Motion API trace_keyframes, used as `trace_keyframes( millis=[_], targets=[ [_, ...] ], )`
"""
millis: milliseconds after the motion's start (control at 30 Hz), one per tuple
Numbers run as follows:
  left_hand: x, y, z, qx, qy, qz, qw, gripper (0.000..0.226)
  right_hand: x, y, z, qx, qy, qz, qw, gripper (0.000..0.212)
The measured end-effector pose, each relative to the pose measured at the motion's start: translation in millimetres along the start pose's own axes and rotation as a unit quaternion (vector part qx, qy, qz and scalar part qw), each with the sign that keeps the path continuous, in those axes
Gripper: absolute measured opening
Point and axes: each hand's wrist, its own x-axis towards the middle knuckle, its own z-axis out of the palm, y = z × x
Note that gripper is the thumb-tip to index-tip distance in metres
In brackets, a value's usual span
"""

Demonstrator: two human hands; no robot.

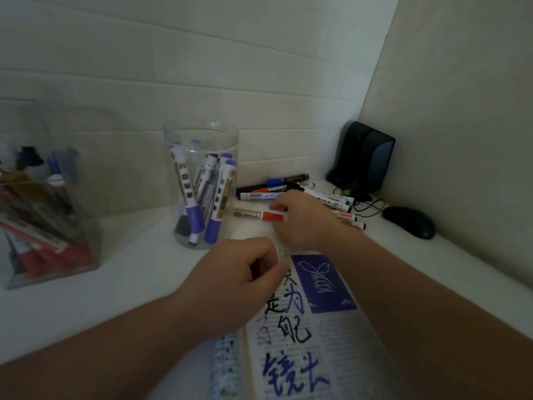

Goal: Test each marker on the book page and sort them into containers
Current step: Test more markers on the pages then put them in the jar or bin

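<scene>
Tiled wall [202, 67], white desk [129, 269] (dim light)

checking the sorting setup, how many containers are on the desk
2. A round jar stands just left of the loose markers, with blue markers inside. A clear box sits at the far left, with mostly red ones inside. More could lie outside the frame.

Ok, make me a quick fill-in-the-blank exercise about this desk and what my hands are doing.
1. The right hand pinches a marker with a ____ cap.
2. The left hand rests on a book that lies ____.
3. The round clear jar holds markers capped mostly in ____.
4. Near the black speaker lies a black computer ____.

Missing words: red; open; blue; mouse.
</scene>
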Motion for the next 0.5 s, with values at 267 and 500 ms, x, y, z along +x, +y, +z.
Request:
trace_keyframes(
  millis=[267, 500],
  targets=[
    [-0.4, -1.3, -4.1, -0.03, -0.095, 0.004, 0.995, 0.031, 5.3, -26.0, 9.6, -0.123, -0.011, -0.045, 0.991, 0.041],
    [-2.6, 5.2, -8.5, 0.05, -0.086, 0.026, 0.995, 0.031, -45.1, 5.5, -18.5, -0.014, -0.02, 0.058, 0.998, 0.027]
  ],
)
